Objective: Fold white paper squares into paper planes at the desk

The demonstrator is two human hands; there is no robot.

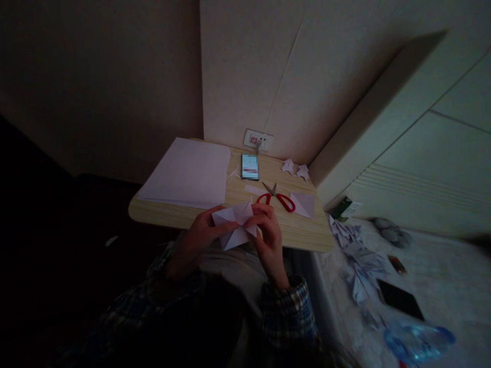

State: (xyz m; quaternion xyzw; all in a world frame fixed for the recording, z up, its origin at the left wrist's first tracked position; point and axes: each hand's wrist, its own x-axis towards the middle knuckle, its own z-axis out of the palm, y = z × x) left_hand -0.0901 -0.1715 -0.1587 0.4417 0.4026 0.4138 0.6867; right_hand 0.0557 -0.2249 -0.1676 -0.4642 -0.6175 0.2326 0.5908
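A creased piece of white paper [233,237], partly folded, is held above the front edge of the small wooden table [284,235]. My left hand [201,232] grips its left side, with the thumb lying across the middle. On the right side, my right hand [268,230] pinches the paper between thumb and fingers. Just beyond my right hand lie red-handled scissors [284,201], their blades apart and pointing away. A creased paper square [304,204] rests to the right of the scissors.
A stack of white paper [187,171] covers the table's left side. A lit phone [250,167] lies near the wall socket [258,139]. Two folded paper pieces [294,167] sit at the back right. More folded papers [358,260], a dark phone [400,299] and a plastic bottle [420,341] lie on the bed.
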